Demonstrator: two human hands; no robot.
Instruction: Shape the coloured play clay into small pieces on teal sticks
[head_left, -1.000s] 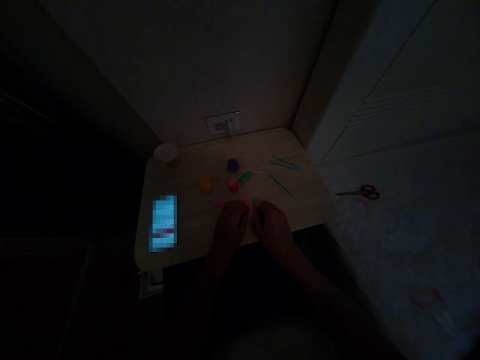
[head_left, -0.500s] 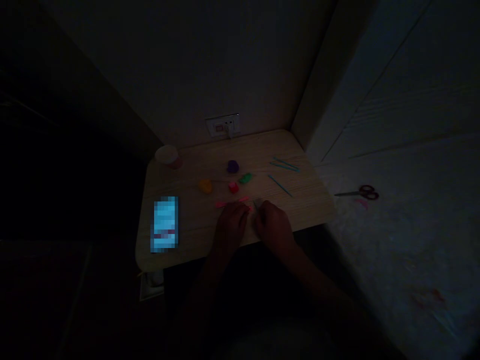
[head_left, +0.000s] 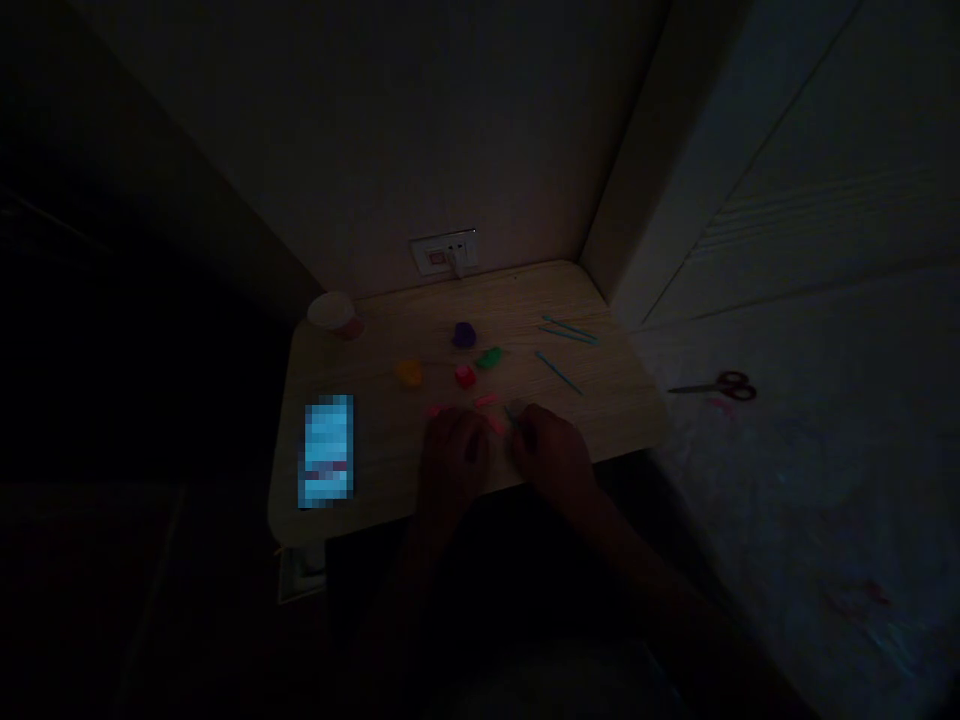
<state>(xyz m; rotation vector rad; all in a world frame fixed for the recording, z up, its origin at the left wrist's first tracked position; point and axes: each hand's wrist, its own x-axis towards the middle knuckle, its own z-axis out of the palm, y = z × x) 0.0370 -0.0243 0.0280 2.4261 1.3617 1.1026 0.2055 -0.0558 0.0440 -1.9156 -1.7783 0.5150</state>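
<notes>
In dim light, my left hand (head_left: 454, 452) is over the near part of a small wooden table (head_left: 390, 480), fingers curled and pointing down. Its fingertips are close to a pink clay-like strip (head_left: 435, 410); whatever they hold is hidden. My right hand (head_left: 553, 446) is closed on a thin, dark, pointed tool (head_left: 513, 414), its tip showing past the fingers. Between the hands lie more pink pieces (head_left: 488, 400). Just beyond are a red lump (head_left: 465, 376), a green lump (head_left: 489, 358), an orange lump (head_left: 409, 373) and a purple lump (head_left: 464, 335).
Several thin blue-green sticks (head_left: 559, 372) lie on the table's right. A pale cup (head_left: 332, 313) stands at the back left, and a glowing, pixelated phone-like rectangle (head_left: 326, 450) lies at the front left. Scissors (head_left: 720, 386) rest beyond the right edge. A wall socket (head_left: 445, 254) is behind.
My left hand has shifted slightly left and back, away from the pink piece between the hands, uncovering more of it. My right hand stays nearly in place with the tool.
</notes>
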